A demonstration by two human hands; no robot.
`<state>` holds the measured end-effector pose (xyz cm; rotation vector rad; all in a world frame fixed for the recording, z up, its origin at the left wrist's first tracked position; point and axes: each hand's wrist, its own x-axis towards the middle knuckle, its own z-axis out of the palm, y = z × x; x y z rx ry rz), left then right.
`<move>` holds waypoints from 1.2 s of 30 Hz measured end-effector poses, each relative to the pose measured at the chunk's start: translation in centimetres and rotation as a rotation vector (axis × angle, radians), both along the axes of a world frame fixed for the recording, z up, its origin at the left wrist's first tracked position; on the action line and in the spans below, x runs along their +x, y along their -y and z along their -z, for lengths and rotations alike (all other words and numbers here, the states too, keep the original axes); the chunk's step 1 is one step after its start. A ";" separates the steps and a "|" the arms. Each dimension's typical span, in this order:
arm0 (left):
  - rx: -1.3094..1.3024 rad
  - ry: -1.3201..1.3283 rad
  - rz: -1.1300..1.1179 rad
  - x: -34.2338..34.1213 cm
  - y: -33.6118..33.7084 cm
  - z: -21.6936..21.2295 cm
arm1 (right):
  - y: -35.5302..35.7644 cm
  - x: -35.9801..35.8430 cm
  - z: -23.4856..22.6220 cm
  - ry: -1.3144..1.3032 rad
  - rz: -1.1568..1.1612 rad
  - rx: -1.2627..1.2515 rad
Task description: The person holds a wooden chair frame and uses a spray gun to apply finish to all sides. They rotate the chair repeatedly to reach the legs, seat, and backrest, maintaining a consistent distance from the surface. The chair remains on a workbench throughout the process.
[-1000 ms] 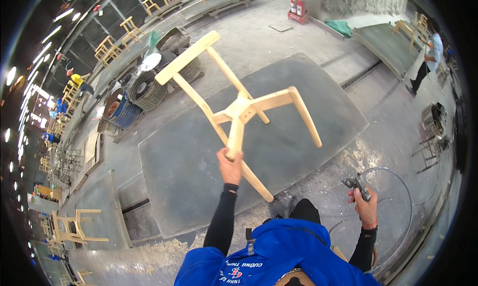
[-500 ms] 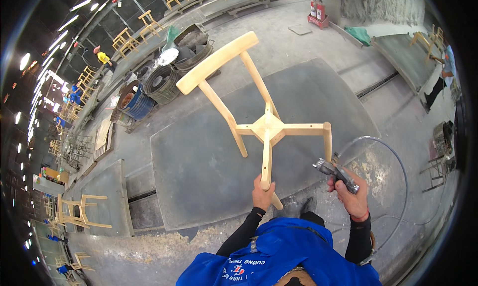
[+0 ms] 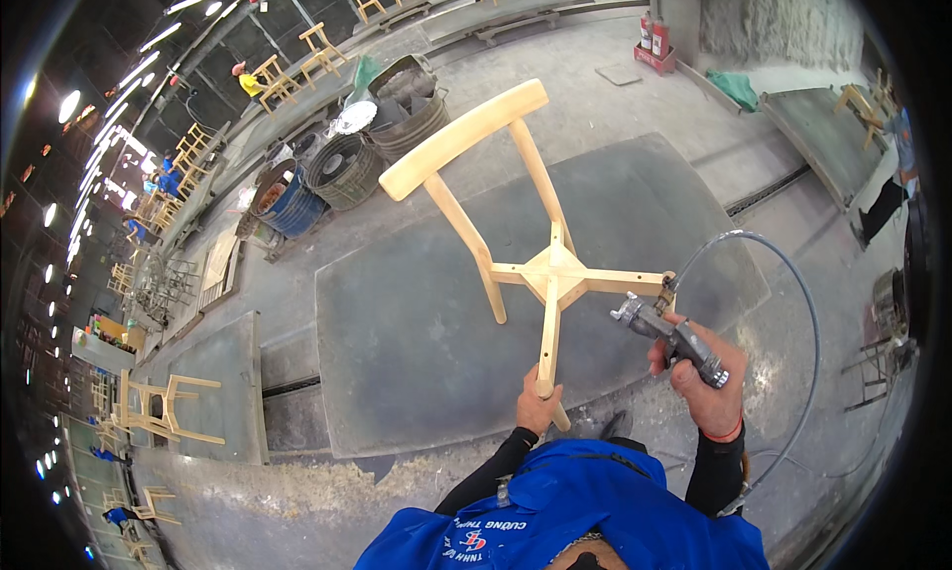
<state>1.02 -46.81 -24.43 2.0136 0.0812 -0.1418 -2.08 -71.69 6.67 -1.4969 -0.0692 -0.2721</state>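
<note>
A pale unfinished wooden chair frame (image 3: 540, 267) hangs in the air before me, its curved backrest pointing up and away. My left hand (image 3: 537, 403) grips the end of its nearest leg. My right hand (image 3: 706, 380) holds a metal spray gun (image 3: 666, 330) whose nozzle points at the right leg, close to its tip. A grey hose (image 3: 808, 322) loops from the gun around to my right side. Below the chair lies a large dark grey floor mat (image 3: 416, 322).
Metal drums and buckets (image 3: 342, 163) stand at the mat's far left corner. More wooden chair frames (image 3: 164, 406) lie on the floor at left. Red fire extinguishers (image 3: 652, 39) stand against a far wall. A person (image 3: 897, 163) stands at the right edge. Sawdust litters the concrete floor.
The chair frame has turned and swung to the right in my left hand. My right hand has risen from my side and brought the spray gun up to the right leg.
</note>
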 end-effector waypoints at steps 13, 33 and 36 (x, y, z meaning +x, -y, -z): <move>0.012 -0.056 0.068 0.1 0.8 2.0 | -0.1 1.2 -0.8 0.058 -0.066 -0.077; 0.107 -0.077 0.097 1.5 -3.0 5.9 | -0.1 2.6 -2.6 0.087 0.099 -0.116; 0.105 -0.088 0.097 1.3 -2.9 6.0 | 2.2 1.4 -2.2 0.075 0.275 -0.104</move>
